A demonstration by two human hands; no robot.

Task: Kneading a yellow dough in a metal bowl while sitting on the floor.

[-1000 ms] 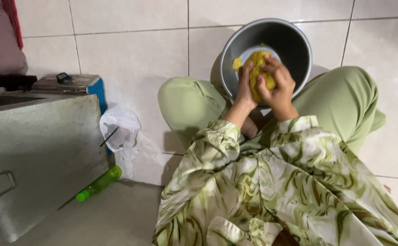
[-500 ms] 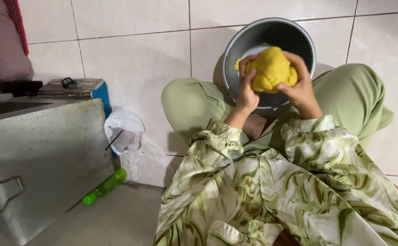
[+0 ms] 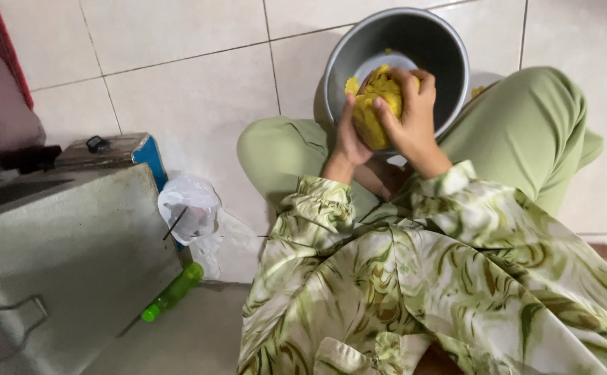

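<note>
The person sits on the tiled floor [image 3: 199, 90] with knees spread, and a grey metal pot [image 3: 449, 52] stands between them at the upper middle of the frame. Both hands hold a lump of yellow dough [image 3: 375, 104] over the near rim of the pot, likely so that crumbs drop inside; a few yellow bits cling to its inner wall. The left hand [image 3: 350, 135] cups the dough from the left with fingers curled against it. The right hand [image 3: 414, 114] wraps over the top and right side, fingers closed on it.

The green trouser legs [image 3: 526, 125] hem the pot on both sides, so free room lies mainly beyond it, toward the upper edge. At the left of the frame a grey metal box [image 3: 60, 264] with a wire handle stands close; a crumpled clear plastic bag [image 3: 189, 212] and a green bottle [image 3: 173, 293] lie against its corner, well apart from the hands.
</note>
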